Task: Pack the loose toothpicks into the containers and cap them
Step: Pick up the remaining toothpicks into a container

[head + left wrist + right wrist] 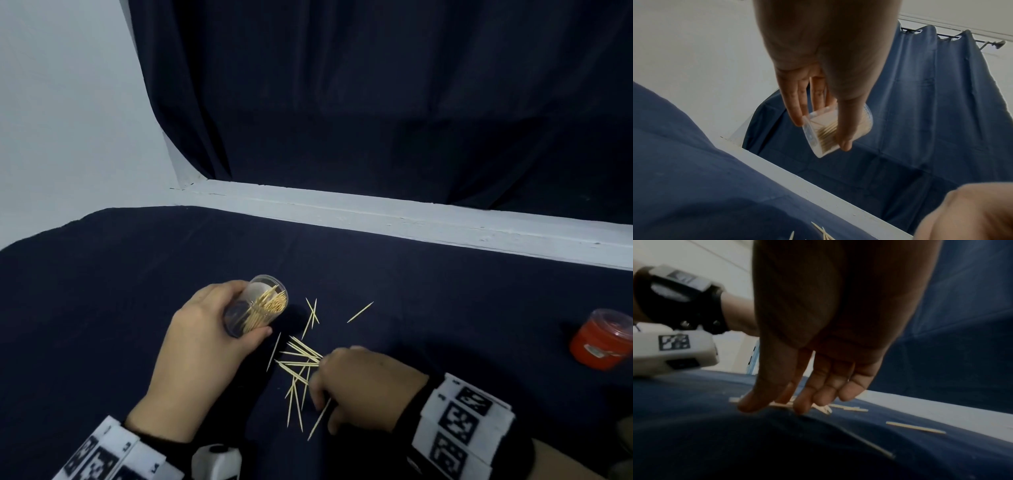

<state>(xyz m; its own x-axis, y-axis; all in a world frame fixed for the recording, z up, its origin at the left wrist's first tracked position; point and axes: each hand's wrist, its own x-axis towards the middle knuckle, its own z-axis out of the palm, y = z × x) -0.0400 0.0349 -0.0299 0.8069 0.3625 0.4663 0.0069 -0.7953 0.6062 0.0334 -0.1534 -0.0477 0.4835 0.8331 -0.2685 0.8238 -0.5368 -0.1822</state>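
My left hand (219, 318) grips a clear round container (255, 310) partly filled with toothpicks, tilted with its open mouth up and to the right. In the left wrist view my fingers and thumb wrap the container (824, 134) from both sides. Loose toothpicks (298, 363) lie scattered on the dark blue cloth between my hands. My right hand (329, 373) is down on the pile. In the right wrist view its thumb and fingertips (801, 407) pinch a bunch of toothpicks (846, 408) against the cloth. One toothpick (916, 427) lies apart to the right.
A red container with a clear top (601, 342) stands on the cloth at the far right. A white ledge (411, 219) borders the table's far side, with a dark curtain (376, 102) behind it. The left wrist's camera (674, 350) sits close to my right hand.
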